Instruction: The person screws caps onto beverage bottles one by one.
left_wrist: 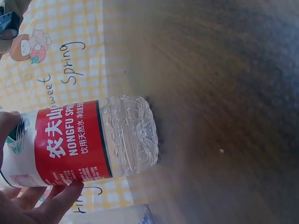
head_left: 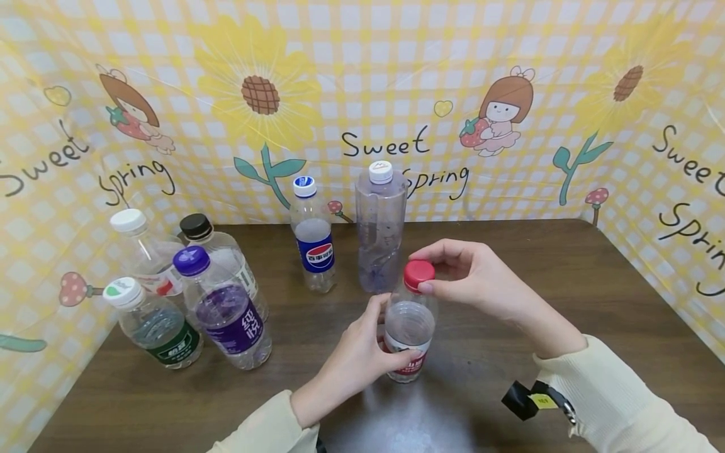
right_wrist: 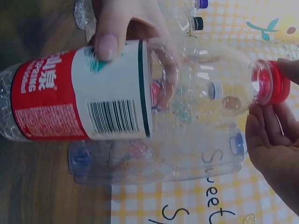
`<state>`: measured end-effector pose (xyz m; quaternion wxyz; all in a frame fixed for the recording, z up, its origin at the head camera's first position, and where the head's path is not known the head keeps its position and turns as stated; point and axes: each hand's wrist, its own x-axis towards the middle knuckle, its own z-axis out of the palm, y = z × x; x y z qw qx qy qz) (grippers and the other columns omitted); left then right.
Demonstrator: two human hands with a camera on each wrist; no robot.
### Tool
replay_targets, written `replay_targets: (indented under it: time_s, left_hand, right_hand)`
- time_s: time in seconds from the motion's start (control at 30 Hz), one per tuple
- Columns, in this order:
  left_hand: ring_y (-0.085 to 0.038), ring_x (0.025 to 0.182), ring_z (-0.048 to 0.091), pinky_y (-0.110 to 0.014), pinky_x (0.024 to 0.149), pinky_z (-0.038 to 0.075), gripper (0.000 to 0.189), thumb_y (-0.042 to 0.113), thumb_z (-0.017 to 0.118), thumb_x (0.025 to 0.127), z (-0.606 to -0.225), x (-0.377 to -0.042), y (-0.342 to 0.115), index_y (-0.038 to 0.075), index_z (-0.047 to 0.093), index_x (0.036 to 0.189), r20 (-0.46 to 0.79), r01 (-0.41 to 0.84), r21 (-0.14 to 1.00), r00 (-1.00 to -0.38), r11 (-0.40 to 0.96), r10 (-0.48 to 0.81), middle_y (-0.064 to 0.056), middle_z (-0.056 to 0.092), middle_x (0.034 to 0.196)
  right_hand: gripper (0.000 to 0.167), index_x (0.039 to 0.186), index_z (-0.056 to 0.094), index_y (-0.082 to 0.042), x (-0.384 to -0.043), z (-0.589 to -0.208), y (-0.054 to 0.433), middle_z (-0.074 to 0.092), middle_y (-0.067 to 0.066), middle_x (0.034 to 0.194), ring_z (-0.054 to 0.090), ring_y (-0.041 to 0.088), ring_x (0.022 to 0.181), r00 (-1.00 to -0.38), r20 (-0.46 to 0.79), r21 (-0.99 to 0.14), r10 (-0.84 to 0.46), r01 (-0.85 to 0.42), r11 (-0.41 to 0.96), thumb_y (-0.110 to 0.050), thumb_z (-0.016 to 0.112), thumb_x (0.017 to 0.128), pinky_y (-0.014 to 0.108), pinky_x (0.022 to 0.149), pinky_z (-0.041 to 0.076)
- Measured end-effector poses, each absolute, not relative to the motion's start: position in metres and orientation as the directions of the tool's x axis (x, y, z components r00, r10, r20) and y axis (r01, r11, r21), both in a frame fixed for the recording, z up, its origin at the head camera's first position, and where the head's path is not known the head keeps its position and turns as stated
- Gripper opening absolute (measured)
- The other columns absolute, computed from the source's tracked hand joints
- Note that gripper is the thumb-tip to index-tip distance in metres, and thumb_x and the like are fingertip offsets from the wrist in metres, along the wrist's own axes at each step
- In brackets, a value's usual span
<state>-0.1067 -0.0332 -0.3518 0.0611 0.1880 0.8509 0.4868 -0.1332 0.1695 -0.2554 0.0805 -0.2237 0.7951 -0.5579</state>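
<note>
A clear plastic water bottle (head_left: 409, 324) with a red and white label stands upright near the front middle of the table. My left hand (head_left: 362, 355) grips it round the body, thumb across the label (left_wrist: 70, 144). My right hand (head_left: 481, 277) pinches the red cap (head_left: 419, 274) at the bottle's top between thumb and fingers. In the right wrist view the cap (right_wrist: 279, 82) sits at the neck, with fingertips on both sides of it. The bottle's base (left_wrist: 133, 135) is close over the wooden table.
Behind the bottle stand a large clear bottle (head_left: 381, 233) with a white cap and a Pepsi bottle (head_left: 314, 242). Grouped at the left are bottles with purple (head_left: 191, 260), black (head_left: 196, 225), and white caps (head_left: 128, 220). A patterned cloth (head_left: 317, 75) backs the brown table (head_left: 510, 251).
</note>
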Motion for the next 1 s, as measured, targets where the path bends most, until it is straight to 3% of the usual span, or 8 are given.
replay_targets:
  time_s: [0.17,0.47,0.77,1.0]
  left_hand:
    - [-0.02,0.107,0.061,-0.041,0.088,0.055,0.078,0.026,0.082,0.074,-0.353,-0.106,-0.029,0.015,0.036,0.134,0.103,0.263,0.841,-0.935,0.473,0.338,-0.008,0.06,0.122]
    - [-0.023,0.109,0.061,-0.043,0.088,0.055,0.077,0.027,0.082,0.074,-0.351,-0.108,-0.027,0.013,0.035,0.134,0.108,0.257,0.84,-0.943,0.478,0.316,-0.011,0.06,0.122]
    - [-0.027,0.115,0.058,-0.045,0.091,0.053,0.078,0.026,0.081,0.075,-0.348,-0.116,-0.032,0.012,0.034,0.136,0.043,0.217,0.855,-0.935,0.472,0.352,-0.015,0.058,0.128]
    - [-0.025,0.111,0.06,-0.043,0.091,0.053,0.075,0.027,0.082,0.075,-0.347,-0.118,-0.033,0.01,0.039,0.134,0.062,0.248,0.839,-0.928,0.484,0.367,-0.011,0.058,0.126]
  right_hand:
    - [0.033,0.112,0.064,0.0,-0.129,-0.254,0.165,0.067,0.012,0.102,0.065,0.009,0.087,-0.902,0.174,-0.896,-0.395,-0.311,0.316,-0.007,0.073,0.081,0.023,0.073,0.055]
    - [0.029,0.105,0.065,-0.002,-0.121,-0.256,0.153,0.067,0.012,0.098,0.064,0.012,0.084,-0.946,0.231,-0.871,-0.229,-0.306,0.385,-0.01,0.076,0.08,0.022,0.068,0.053]
    - [0.04,0.125,0.059,-0.005,-0.131,-0.258,0.164,0.065,0.009,0.115,0.063,0.015,0.099,-0.921,0.096,-0.939,-0.378,-0.211,0.274,-0.014,0.068,0.087,0.024,0.082,0.054]
    - [0.04,0.122,0.062,-0.002,-0.135,-0.258,0.166,0.069,0.004,0.108,0.065,0.012,0.095,-0.914,0.094,-0.948,-0.395,-0.203,0.244,-0.014,0.071,0.085,0.025,0.081,0.054]
